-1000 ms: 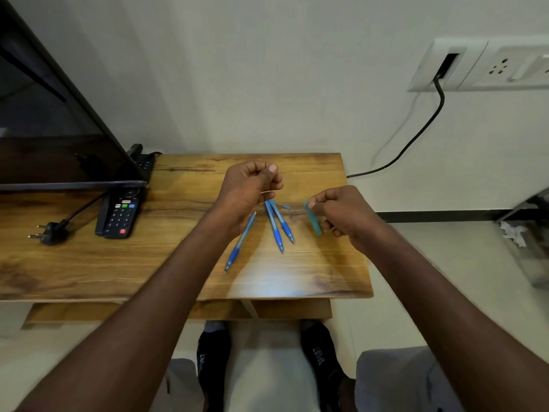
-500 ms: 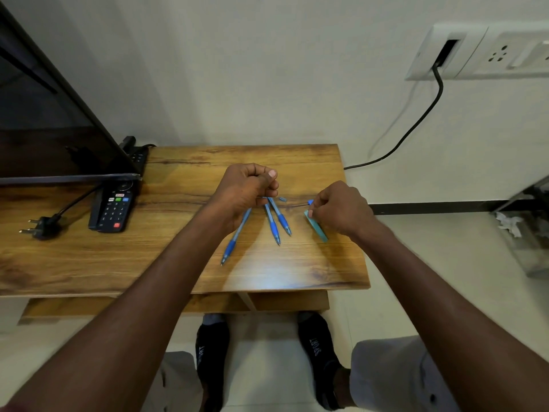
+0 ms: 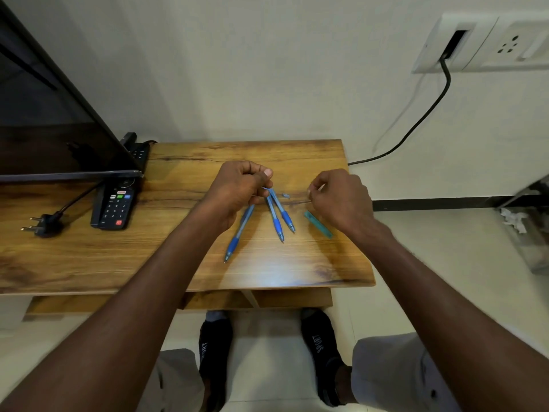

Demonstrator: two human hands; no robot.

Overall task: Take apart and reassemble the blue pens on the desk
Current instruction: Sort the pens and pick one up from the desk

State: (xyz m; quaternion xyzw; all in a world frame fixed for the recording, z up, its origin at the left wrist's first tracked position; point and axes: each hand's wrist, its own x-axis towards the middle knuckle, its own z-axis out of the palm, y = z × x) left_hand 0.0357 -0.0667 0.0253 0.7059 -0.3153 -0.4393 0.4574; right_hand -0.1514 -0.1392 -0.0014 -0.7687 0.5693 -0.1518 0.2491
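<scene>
Three blue pens (image 3: 274, 217) on the brown wood-grain desk (image 3: 184, 257), a teal barrel (image 3: 317, 224) beside them, black remote (image 3: 114, 205) showing red, green, blue buttons.

wooden desk (image 3: 178, 263) carries three blue pens (image 3: 274, 221), teal barrel (image 3: 317, 224), remote (image 3: 114, 208), plug (image 3: 43, 224).

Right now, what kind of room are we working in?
Probably a home living room or bedroom: a wooden desk holding a flat screen and TV remote, with a wall socket panel behind.

Head view, facing down — desk (image 3: 89, 263) close
</scene>
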